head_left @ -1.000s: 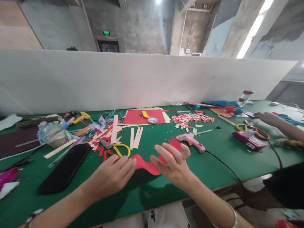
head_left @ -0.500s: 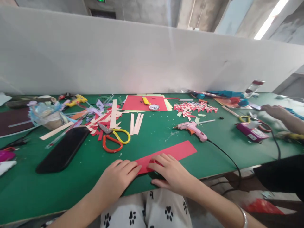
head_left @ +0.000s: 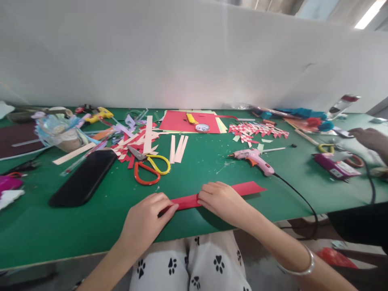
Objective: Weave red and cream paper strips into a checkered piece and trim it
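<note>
A red paper strip (head_left: pixel 186 201) lies across the front of the green table, its near edge folded up along its length. At its left end, my left hand (head_left: pixel 148 218) pinches the paper between thumb and fingers. My right hand (head_left: pixel 222 202) closes over the middle of the strip, fingers bent on the fold; its thumb is hidden. The strip's right end sticks out past that hand and flares a little. Beyond the strip are scissors (head_left: pixel 151 169) with one red and one yellow handle, and a pink glue gun (head_left: pixel 254 158) lies to the right.
A black phone-like case (head_left: pixel 83 178) lies at left, by a heap of paper scraps (head_left: pixel 136 141). Farther back are red sheets (head_left: pixel 172 121) with a yellow cutter (head_left: pixel 190 118), and checkered woven paper (head_left: pixel 257 131). Another person's hand (head_left: pixel 371 139) is at far right, near a purple box (head_left: pixel 335 165).
The strip was flat and wide; now it is folded narrower. My left thumb has come onto the paper, and my right fingers have closed over it. The view has tilted down.
</note>
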The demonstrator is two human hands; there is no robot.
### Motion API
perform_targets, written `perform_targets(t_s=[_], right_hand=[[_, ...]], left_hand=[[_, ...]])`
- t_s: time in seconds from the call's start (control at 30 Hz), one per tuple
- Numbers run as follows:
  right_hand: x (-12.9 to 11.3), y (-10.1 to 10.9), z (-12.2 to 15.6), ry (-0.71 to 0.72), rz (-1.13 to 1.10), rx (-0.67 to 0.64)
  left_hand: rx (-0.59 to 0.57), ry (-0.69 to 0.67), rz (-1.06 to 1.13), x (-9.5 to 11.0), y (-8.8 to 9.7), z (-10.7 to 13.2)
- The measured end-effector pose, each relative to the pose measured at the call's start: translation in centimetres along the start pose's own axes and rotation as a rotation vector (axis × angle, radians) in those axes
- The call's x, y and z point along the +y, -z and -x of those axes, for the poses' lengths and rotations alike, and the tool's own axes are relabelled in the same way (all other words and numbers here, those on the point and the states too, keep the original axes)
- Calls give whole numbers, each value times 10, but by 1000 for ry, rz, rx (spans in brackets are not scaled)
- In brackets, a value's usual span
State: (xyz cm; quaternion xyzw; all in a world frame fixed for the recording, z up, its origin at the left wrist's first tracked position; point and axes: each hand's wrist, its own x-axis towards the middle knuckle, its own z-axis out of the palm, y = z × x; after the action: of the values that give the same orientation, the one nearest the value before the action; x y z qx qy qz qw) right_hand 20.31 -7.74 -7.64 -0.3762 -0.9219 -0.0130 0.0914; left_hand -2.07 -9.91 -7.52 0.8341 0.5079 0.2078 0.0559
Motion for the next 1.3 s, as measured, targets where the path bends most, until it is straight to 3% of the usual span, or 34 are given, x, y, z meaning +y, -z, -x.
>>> perform_targets(t_s=[0.13,0.57,0.77,1.0,1.3], right_hand=[[3,-5,-1,22,65,28],[20,-9,1,36,-42,27],[26,-10,10,-60,-57,46],[25,-11,10,-131,-65,36],[26,-10,7,-189,-79,-79]], left_hand=[[65,49,-122,4,-10,0],[56,69,-251,7,-16,1],[67,69,-259,6,-18,2],[-82,152,-317,9,-15,1],[-120,183,-260,9,-14,0]])
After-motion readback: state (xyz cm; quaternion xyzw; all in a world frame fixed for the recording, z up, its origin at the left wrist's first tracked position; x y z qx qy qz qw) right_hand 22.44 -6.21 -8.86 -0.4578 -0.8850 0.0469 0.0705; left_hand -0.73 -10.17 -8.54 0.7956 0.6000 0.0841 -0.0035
